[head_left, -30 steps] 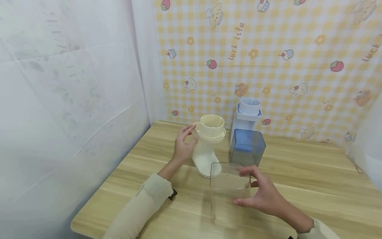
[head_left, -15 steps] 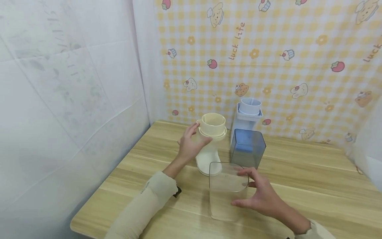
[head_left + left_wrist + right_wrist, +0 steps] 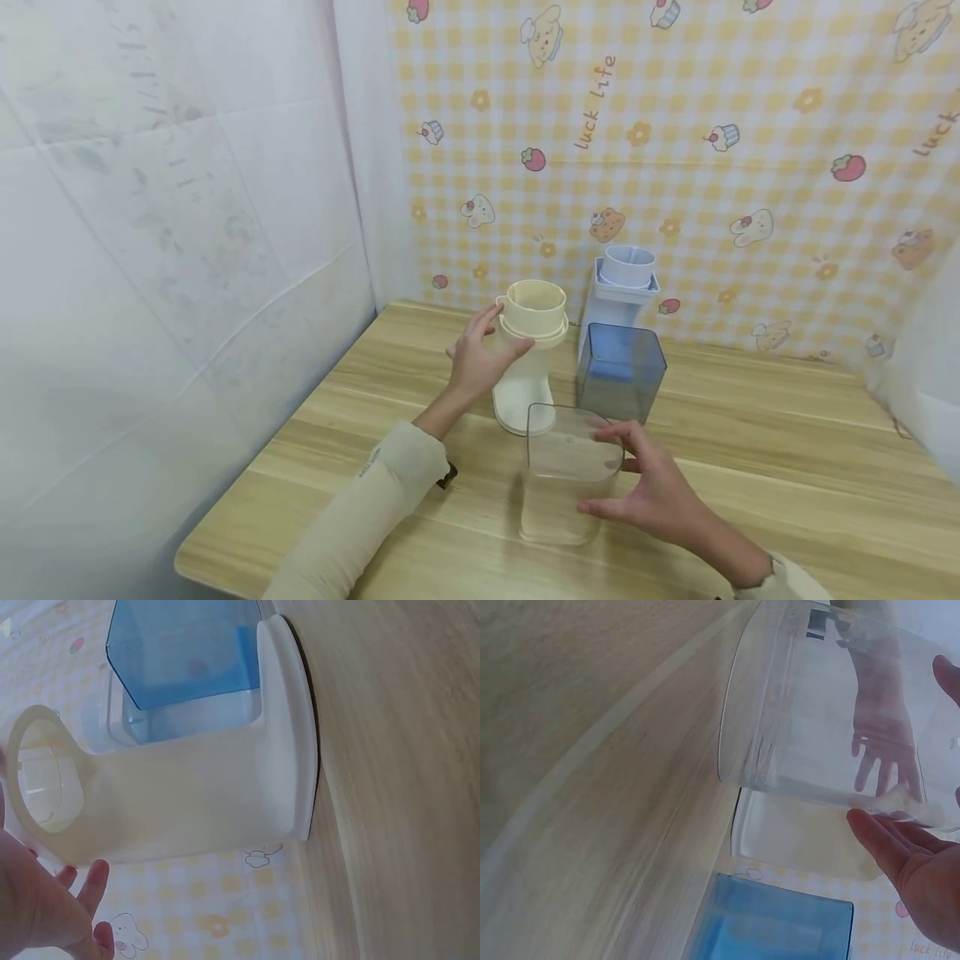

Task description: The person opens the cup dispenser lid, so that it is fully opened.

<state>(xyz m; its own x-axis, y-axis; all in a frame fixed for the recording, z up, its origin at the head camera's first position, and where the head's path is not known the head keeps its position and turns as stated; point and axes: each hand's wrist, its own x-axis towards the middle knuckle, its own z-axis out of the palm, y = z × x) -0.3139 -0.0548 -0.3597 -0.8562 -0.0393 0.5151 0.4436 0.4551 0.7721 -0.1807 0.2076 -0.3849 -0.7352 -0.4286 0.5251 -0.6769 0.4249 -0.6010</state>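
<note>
A cream stand (image 3: 521, 392) with a round cup (image 3: 536, 308) in its top ring is upright near the left middle of the table. My left hand (image 3: 480, 358) grips it near the top, thumb in front and fingers around the left side. The left wrist view shows the stand's flat body (image 3: 187, 795) and its open ring, with fingertips beside it. With thumb and fingers, my right hand (image 3: 663, 492) holds the right side of a clear, round-cornered container (image 3: 555, 508) in front of the stand. In the right wrist view the container (image 3: 810, 720) is close over the wood.
Behind and to the right stands a pale blue stand (image 3: 609, 310) with a round blue cup (image 3: 630, 267). A see-through blue-grey box (image 3: 622, 375) is in front of it. A yellow checked cloth (image 3: 675, 183) hangs behind the wooden table (image 3: 750, 450).
The left hand has moved its thumb across the stand's front, and the stand has shifted slightly right and away. The clear container in the right hand has moved slightly left and away.
</note>
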